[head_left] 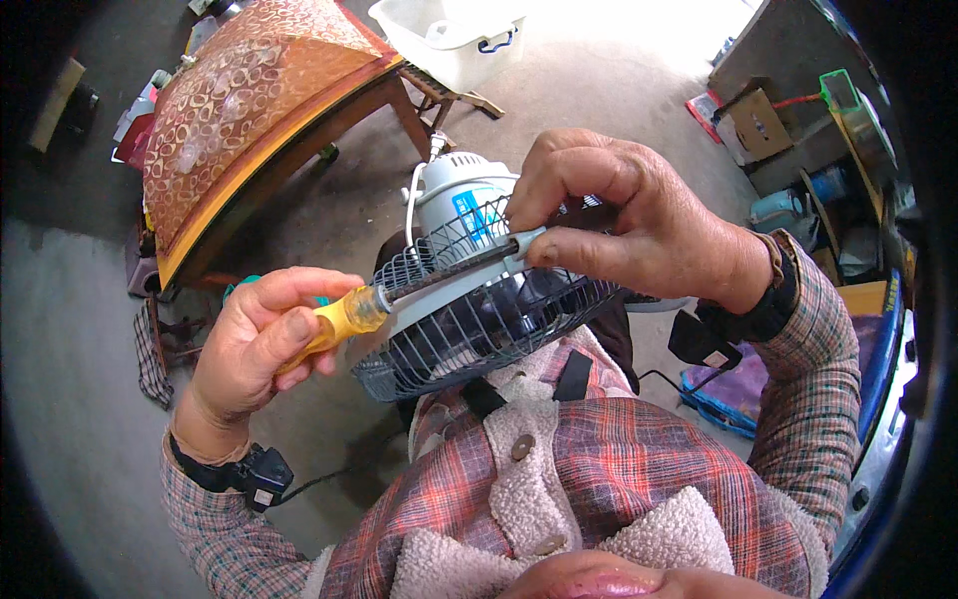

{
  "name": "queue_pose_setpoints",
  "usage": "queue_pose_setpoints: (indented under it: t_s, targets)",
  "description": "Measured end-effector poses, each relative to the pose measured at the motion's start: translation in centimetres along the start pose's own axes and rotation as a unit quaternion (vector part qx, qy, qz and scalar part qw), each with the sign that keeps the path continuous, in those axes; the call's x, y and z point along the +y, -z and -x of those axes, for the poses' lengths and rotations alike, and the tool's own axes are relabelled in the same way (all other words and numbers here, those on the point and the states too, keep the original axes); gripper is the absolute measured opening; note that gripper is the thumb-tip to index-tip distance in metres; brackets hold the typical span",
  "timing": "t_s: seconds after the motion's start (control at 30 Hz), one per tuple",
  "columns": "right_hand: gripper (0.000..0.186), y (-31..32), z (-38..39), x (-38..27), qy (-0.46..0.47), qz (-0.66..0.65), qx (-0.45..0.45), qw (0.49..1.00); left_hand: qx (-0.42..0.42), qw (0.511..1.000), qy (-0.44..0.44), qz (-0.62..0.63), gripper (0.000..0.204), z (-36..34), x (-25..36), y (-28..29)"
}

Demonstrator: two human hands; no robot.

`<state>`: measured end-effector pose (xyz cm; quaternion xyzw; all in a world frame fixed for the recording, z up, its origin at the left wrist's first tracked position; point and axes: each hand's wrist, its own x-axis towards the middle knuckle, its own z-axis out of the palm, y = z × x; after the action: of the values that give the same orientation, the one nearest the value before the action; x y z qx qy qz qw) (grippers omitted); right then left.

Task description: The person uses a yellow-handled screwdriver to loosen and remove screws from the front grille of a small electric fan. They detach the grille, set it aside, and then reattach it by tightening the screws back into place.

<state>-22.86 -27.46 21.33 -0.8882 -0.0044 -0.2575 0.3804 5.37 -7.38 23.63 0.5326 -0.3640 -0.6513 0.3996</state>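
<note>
An electric fan with a grey wire guard (469, 344) is held in front of my chest, its pale motor housing (454, 190) facing away from me. My left hand (244, 344) is closed around the yellow handle of a screwdriver (351, 315). The dark shaft lies along the guard's grey rim, with its tip at a small light-grey clip (529, 243). Thumb and fingers of my right hand (639, 215) pinch that clip and the rim beside it. Behind the wires the dark fan blades show in part.
A table under a brown patterned cloth (230, 130) stands at the far left. Beyond the fan, a white plastic tub (449, 45) rests on a wooden stool (439, 95). At the right are a cardboard box (755, 125) and shelves with assorted items. Cables run from both my wrist straps.
</note>
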Motion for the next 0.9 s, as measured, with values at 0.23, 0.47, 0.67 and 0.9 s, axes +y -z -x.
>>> queue_pose_setpoints:
  t_s: [0.23, 0.47, 0.67, 0.9]
  targets:
    - [0.017, 0.2, 0.1, -0.3, -0.017, -0.008, -0.006, 1.0, 0.073, 0.878, -0.298, -0.367, 0.044, -1.0, -1.2, -0.7]
    - [0.017, 0.0, 0.0, 0.1, -0.005, -0.005, 0.005, 1.0, 0.099, 0.672, -0.422, -0.6, 0.043, -0.4, -1.5, 0.2]
    - [0.017, -0.1, 0.0, 0.0, -0.007, -0.002, 0.012, 1.0, 0.11, 0.578, -0.491, -0.642, 0.047, -1.1, -1.9, 0.0]
    - [0.016, 0.0, 0.1, 0.1, -0.001, 0.005, 0.006, 1.0, 0.015, 0.999, -0.044, 0.016, 0.051, 0.5, -0.9, -0.1]
